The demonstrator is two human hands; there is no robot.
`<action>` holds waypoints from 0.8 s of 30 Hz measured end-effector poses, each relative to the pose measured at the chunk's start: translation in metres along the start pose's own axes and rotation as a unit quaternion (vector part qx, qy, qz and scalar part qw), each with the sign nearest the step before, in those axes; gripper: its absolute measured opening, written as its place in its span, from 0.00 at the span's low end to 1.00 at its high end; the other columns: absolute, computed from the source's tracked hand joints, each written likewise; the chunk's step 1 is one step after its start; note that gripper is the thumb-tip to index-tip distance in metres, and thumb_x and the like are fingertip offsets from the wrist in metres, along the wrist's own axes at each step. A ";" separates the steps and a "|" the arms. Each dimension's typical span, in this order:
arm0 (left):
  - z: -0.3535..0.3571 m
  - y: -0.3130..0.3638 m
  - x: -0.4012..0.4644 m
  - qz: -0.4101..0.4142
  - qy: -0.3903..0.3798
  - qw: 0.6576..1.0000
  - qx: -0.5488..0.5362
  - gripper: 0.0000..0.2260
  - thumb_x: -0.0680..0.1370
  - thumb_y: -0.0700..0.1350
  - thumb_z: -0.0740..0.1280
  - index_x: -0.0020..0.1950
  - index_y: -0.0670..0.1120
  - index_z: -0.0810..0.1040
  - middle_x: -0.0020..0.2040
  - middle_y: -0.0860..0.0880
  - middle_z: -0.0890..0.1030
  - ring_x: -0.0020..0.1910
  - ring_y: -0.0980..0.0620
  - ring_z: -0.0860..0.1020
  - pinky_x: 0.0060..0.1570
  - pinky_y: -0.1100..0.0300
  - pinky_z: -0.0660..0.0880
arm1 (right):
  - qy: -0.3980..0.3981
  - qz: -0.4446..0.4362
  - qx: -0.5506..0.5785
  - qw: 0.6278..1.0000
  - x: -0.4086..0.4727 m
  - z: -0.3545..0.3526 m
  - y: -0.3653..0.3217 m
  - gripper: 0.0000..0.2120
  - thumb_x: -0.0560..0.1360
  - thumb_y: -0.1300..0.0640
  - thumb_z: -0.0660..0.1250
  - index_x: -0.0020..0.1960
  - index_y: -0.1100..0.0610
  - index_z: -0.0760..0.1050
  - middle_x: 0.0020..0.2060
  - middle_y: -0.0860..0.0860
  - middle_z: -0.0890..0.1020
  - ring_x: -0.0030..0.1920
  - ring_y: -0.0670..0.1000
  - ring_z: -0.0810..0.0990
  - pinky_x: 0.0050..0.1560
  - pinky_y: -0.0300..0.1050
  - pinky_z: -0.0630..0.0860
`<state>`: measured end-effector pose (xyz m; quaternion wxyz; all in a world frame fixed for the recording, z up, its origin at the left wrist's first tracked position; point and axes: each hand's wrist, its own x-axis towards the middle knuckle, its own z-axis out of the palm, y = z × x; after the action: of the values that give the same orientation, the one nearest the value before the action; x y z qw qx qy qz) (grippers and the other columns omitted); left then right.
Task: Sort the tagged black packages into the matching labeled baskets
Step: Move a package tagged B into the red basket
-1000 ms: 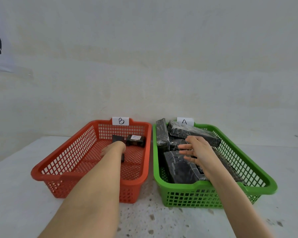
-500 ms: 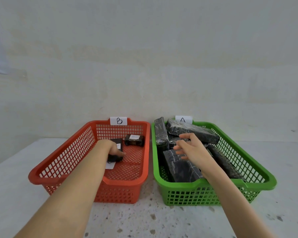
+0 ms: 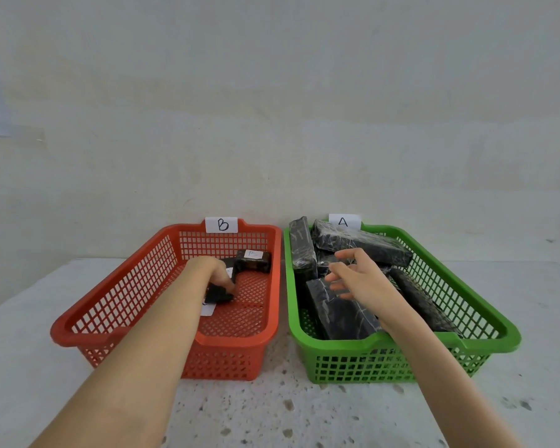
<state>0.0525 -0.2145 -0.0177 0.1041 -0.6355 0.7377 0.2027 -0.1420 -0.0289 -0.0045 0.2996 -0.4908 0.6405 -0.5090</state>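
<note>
An orange basket labeled B stands on the left, a green basket labeled A on the right. Inside the orange basket my left hand curls its fingers on a small black package with a white tag showing beneath it. Another small tagged black package lies at that basket's far right corner. Several long black packages fill the green basket. My right hand hovers over them with fingers spread, holding nothing.
Both baskets sit side by side on a pale speckled table, close to a plain white wall. Bare tabletop lies to the left of the orange basket and to the right of the green one.
My left hand has drawn back toward me inside the orange basket with the small black package. My right hand stays above the green basket, its fingers spreading a little.
</note>
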 end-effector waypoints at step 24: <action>-0.012 0.037 -0.074 0.089 0.056 0.986 -0.131 0.32 0.79 0.61 0.48 0.75 0.41 0.58 0.68 0.38 0.72 0.58 0.43 0.77 0.54 0.52 0.76 | -0.010 0.005 -0.008 1.000 0.002 0.000 0.004 0.09 0.78 0.54 0.60 0.57 0.52 0.64 0.39 0.49 0.79 0.38 0.47 0.78 0.40 0.38 0.74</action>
<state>0.0302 -0.1494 0.0297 -0.0399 -0.5858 0.7631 0.2701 -0.1443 -0.0306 -0.0078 0.3046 -0.4951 0.6437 -0.4978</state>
